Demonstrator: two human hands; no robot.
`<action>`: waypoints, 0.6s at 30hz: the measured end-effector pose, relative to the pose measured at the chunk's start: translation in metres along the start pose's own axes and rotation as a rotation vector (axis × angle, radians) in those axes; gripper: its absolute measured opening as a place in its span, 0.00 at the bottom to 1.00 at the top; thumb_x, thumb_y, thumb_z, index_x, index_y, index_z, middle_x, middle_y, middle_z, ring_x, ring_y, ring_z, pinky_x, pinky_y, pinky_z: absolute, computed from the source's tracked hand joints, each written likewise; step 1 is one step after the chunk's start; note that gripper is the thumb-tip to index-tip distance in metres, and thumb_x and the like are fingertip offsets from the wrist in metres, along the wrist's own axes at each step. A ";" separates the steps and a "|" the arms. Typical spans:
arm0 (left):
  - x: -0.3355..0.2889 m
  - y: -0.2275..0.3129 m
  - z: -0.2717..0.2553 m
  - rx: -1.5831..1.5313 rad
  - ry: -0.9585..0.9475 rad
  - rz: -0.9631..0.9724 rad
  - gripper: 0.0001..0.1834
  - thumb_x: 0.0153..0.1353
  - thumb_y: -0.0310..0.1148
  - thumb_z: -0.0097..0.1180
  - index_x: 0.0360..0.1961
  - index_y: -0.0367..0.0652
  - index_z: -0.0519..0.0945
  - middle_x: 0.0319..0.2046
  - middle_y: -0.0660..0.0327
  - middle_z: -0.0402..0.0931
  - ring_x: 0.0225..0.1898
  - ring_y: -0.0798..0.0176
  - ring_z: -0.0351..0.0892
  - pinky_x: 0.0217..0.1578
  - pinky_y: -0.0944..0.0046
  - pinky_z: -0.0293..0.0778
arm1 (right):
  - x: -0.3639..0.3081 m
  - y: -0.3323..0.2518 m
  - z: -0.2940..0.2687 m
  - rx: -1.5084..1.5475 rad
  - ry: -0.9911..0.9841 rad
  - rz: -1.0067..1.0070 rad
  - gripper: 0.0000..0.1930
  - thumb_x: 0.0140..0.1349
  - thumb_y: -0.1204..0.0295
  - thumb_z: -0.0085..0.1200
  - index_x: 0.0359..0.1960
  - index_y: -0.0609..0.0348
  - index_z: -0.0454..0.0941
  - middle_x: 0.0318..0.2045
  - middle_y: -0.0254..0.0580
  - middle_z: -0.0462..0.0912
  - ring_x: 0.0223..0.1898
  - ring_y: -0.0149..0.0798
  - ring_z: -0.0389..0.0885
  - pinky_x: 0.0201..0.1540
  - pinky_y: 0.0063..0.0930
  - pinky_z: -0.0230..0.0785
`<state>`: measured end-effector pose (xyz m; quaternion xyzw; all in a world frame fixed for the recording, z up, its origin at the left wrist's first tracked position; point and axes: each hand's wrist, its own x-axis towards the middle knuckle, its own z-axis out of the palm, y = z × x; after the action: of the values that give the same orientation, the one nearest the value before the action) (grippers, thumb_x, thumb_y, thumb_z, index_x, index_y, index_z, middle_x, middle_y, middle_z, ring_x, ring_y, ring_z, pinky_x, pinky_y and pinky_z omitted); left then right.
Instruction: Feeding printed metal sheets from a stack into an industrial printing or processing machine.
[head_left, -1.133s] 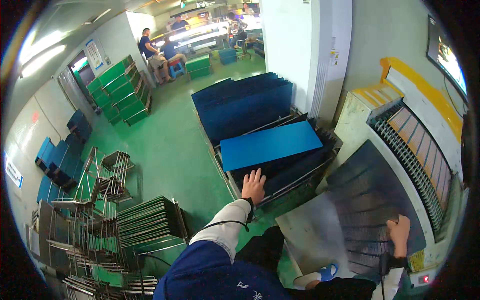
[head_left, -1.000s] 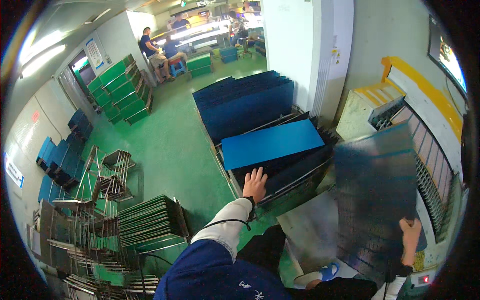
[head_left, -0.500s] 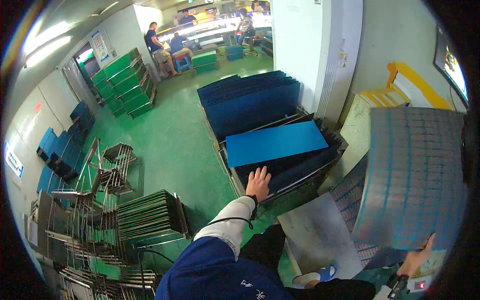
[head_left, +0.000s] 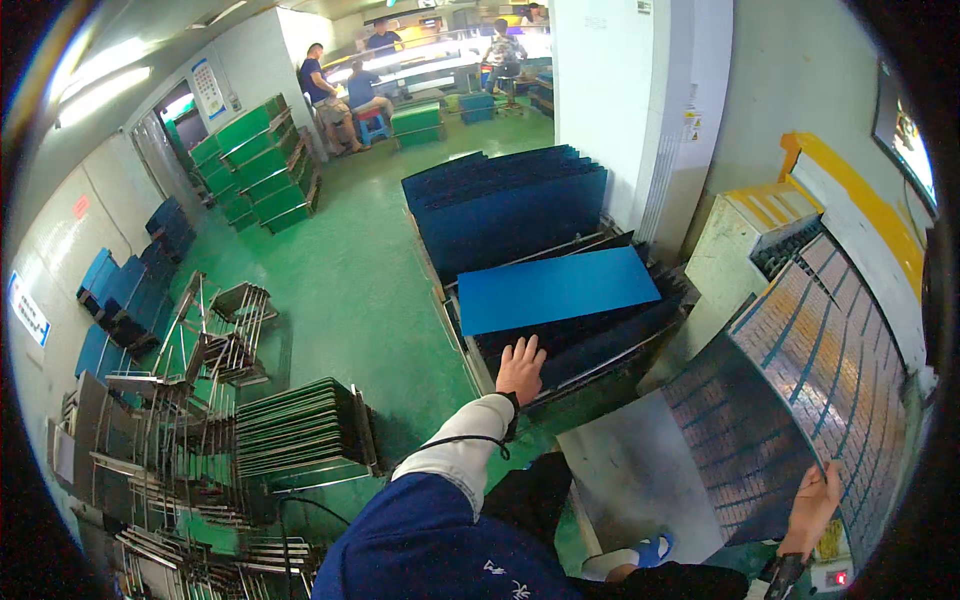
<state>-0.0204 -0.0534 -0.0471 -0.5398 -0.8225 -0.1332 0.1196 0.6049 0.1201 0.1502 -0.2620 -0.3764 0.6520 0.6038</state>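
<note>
My left hand (head_left: 520, 370), fingers spread, is at the front of a rack of upright dark panels (head_left: 610, 322). Just beyond it, a plain bright blue panel (head_left: 558, 290) lies across their tops. My right hand (head_left: 815, 505) grips the lower edge of a large thin panel (head_left: 845, 350) with a shiny grid pattern and blue lines, standing tilted at the right. Beneath it, another grid-patterned panel (head_left: 708, 435) lies next to a bare grey metal plate (head_left: 640, 470) by my foot.
Behind the blue panel stand large dark blue panels (head_left: 510, 215) in the rack. Metal frames (head_left: 215, 370) and a slotted rack (head_left: 300, 430) crowd the left floor. Green crates (head_left: 255, 170) are stacked farther back. A yellow-and-white machine (head_left: 760, 215) borders the right. Several people sit at a lit bench far off.
The panel in my right hand has swung from facing me to a rightward tilt, uncovering part of the machine behind it. My left hand stays nearly where it was.
</note>
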 end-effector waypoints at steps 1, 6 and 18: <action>-0.001 -0.002 0.000 0.007 0.007 0.002 0.32 0.53 0.32 0.63 0.62 0.43 0.77 0.72 0.47 0.65 0.72 0.41 0.63 0.68 0.40 0.60 | 0.002 0.006 -0.001 -0.026 0.018 0.021 0.14 0.75 0.68 0.58 0.52 0.69 0.78 0.48 0.45 0.83 0.44 0.34 0.80 0.57 0.27 0.76; -0.004 -0.003 0.000 0.019 0.001 -0.001 0.34 0.51 0.33 0.65 0.63 0.44 0.76 0.73 0.47 0.64 0.72 0.41 0.63 0.68 0.41 0.61 | 0.005 0.020 0.009 -0.017 0.076 0.039 0.14 0.74 0.68 0.59 0.50 0.69 0.78 0.47 0.44 0.83 0.45 0.34 0.81 0.58 0.26 0.76; 0.019 0.013 -0.007 -0.072 0.039 0.029 0.21 0.45 0.31 0.66 0.45 0.46 0.84 0.63 0.51 0.73 0.61 0.45 0.73 0.52 0.42 0.71 | -0.007 0.050 0.034 -0.582 0.164 0.058 0.12 0.73 0.73 0.57 0.54 0.64 0.78 0.49 0.49 0.84 0.47 0.43 0.83 0.53 0.34 0.76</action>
<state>-0.0156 -0.0347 -0.0329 -0.5528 -0.8068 -0.1717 0.1180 0.5492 0.1075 0.1289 -0.4867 -0.4897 0.5102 0.5128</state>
